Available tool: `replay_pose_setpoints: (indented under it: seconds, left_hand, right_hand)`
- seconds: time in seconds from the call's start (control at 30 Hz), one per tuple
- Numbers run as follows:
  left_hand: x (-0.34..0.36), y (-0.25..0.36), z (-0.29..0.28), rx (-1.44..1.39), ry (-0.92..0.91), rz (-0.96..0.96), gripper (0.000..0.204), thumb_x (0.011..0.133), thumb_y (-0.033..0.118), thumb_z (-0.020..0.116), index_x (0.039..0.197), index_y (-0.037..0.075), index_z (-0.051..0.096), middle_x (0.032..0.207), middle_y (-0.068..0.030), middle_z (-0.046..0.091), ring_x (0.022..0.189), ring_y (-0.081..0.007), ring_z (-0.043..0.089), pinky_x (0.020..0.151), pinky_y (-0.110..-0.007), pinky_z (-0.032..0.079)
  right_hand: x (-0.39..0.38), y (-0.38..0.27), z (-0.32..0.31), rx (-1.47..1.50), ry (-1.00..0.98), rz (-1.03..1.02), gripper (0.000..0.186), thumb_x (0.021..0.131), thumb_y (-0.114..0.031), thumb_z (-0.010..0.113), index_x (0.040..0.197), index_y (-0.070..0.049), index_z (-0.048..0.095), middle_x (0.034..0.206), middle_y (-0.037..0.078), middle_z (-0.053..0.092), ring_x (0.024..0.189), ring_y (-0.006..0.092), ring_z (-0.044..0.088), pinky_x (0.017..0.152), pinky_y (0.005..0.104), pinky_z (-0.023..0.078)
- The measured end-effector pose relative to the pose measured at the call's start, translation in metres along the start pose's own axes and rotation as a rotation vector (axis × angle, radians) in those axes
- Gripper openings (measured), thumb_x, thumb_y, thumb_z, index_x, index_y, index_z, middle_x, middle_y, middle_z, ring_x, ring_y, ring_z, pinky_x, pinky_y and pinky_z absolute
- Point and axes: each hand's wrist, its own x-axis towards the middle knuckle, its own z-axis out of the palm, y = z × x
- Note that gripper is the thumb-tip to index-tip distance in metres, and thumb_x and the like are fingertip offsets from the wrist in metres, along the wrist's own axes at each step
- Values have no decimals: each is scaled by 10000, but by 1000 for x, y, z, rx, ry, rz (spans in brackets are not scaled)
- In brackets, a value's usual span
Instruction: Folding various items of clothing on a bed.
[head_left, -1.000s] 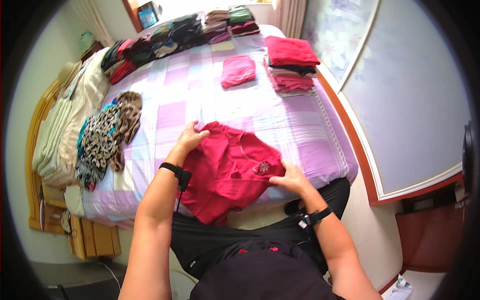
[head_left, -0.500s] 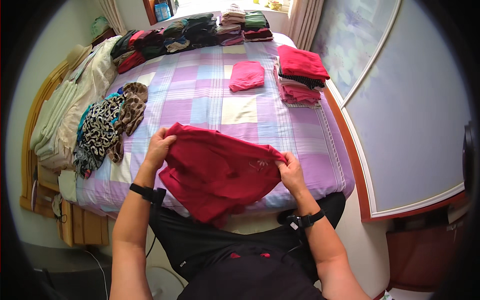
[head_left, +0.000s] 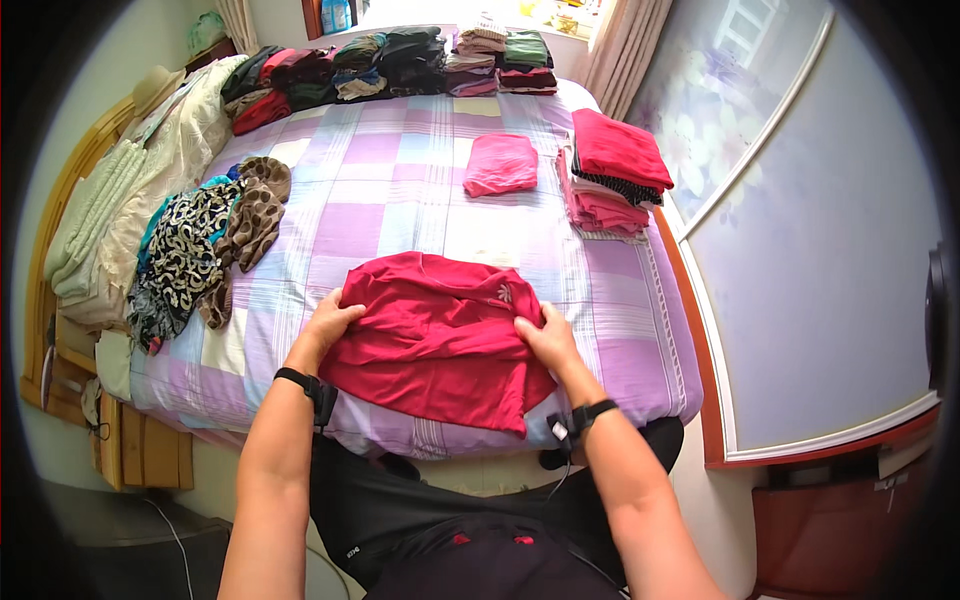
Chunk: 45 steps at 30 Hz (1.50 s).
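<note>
Red garment (head_left: 435,345), soft and thin, creased across its width, lies spread on the bed (head_left: 340,220) by the near edge, in front of the wearer. We note a small pale flower motif near its upper right corner; the lower right corner reaches down close to the bed's near edge.

Left hand (head_left: 328,325): at the garment's left side, a narrow grip, thumb over the cloth and fingers along the margin. Right hand (head_left: 550,340): at the opposite side, likewise a narrow grip, thumb lying on the cloth just below the motif. We record a black band on each wrist.

Surroundings: beyond the garment, well apart from it, we see a folded pink piece (head_left: 501,163) flat on the checked cover. To its right stands a stack of folded clothes (head_left: 620,150), red on top, with dark patterned and pink layers below. Left of the garment is a loose heap (head_left: 185,235) in black-and-cream print, with brown spotted cloth (head_left: 255,215) against its right side. Along the far edge runs a row of folded clothes (head_left: 412,62); at that distance the dark items merge, and we cannot count them reliably. A pale sliding door (head_left: 830,270) stands to the right of the bed.
</note>
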Motion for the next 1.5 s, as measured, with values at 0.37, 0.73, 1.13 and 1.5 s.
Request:
replay_pose_setpoints:
  seconds: [0.37, 0.73, 1.13, 1.5]
  left_hand:
    - [22, 17, 12, -11, -86, -274, 294, 954, 81, 587, 1235, 83, 673, 1114, -58, 725, 977, -165, 682, 906, -334, 537]
    - [10, 20, 21, -104, -42, -227, 306, 948, 87, 623, 1248, 55, 676, 1102, -88, 734, 948, -190, 697, 861, -358, 557]
    - [18, -3, 24, 4, 49, -137, 290, 931, 75, 659, 1218, 51, 691, 1077, -72, 735, 953, -186, 684, 878, -350, 534]
    - [20, -12, 14, 7, 18, -87, 312, 955, 34, 617, 1263, 39, 669, 1146, -62, 730, 1034, -177, 674, 943, -347, 518]
  right_hand:
    - [6, -5, 15, -324, 86, 18, 446, 827, -392, 676, 1117, -59, 613, 1077, 231, 695, 1015, 447, 658, 899, 519, 516]
    - [-3, -9, 21, -328, 188, -50, 375, 847, -348, 655, 1083, -67, 581, 1066, 207, 671, 982, 446, 659, 854, 539, 529]
    - [-9, -11, 22, -375, 251, -58, 346, 849, -332, 623, 1082, -78, 588, 1047, 197, 665, 958, 444, 664, 841, 538, 538]
    - [-9, -15, 28, -339, 233, -67, 339, 854, -319, 624, 1046, -46, 566, 1049, 192, 641, 970, 424, 654, 848, 524, 536]
